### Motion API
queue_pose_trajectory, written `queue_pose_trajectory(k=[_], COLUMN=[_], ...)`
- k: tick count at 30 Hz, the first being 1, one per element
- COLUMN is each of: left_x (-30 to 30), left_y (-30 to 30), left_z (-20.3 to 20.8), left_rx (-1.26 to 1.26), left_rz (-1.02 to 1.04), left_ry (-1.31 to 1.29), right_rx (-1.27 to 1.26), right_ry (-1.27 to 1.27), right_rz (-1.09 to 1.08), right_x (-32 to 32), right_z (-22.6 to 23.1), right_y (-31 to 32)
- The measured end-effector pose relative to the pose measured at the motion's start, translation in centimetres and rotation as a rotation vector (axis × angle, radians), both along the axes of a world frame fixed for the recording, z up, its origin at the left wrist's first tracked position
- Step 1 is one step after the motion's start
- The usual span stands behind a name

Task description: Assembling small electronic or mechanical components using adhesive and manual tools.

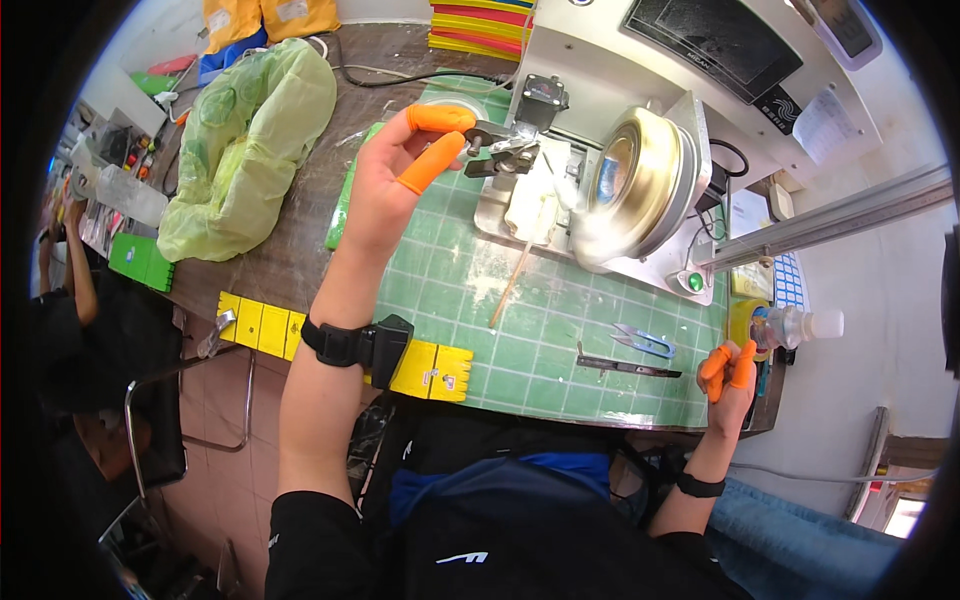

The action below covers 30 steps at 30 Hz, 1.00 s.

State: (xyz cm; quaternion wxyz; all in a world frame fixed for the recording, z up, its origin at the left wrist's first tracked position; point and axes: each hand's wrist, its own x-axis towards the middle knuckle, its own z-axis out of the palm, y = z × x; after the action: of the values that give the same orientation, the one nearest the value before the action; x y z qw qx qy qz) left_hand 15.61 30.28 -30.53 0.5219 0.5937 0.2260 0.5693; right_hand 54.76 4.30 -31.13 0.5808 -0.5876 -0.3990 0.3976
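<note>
My left hand (400,150), with orange finger cots on its thumb and a finger, reaches to the machine's left side. Its fingertips close at the end of a dark metal clamp (487,167); the exact contact is partly hidden. Right of the clamp is a round pale wheel (625,175) on the white machine, with a blurred whitish patch at its lower edge. My right hand (728,380), also in orange finger cots, rests at the mat's right edge beside a clear plastic bottle (795,327). Its fingers are loosely bent and apart, with nothing visible in them.
Blue-handled thread snips (645,340) and a dark flat metal tool (628,367) lie on the green mat (540,375). A thin wooden stick (512,285) leans toward the machine. Yellow plastic strips (265,325) line the front edge. A yellow-green plastic bag (250,150) lies left.
</note>
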Motion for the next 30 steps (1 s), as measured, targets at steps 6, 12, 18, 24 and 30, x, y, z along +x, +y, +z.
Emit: queue_pose_trajectory(k=[6,12,18,24,30], left_x=[0.0,0.1,-0.1,-0.3,0.4], left_y=[0.0,0.0,0.1,-0.8,-0.9], left_z=[-0.1,0.0,-0.4,3.2,7.1], left_rx=[0.000,-0.012,-0.010,0.186,0.592], left_rz=[-0.008,-0.011,-0.021,0.168,0.258], left_ry=[-0.016,-0.017,-0.046,0.399,0.895], right_rx=[-0.174,-0.158,-0.189,-0.302,-0.292], right_ry=[-0.900,-0.970,-0.918,-0.844,-0.911], right_rz=[0.209,0.238,0.252,0.277,0.291], right_x=[-4.8,-6.7,-6.9,-7.0,-6.8], right_z=[5.1,4.2,4.0,4.6,4.0], right_y=[3.1,4.3,4.6,4.7,5.0])
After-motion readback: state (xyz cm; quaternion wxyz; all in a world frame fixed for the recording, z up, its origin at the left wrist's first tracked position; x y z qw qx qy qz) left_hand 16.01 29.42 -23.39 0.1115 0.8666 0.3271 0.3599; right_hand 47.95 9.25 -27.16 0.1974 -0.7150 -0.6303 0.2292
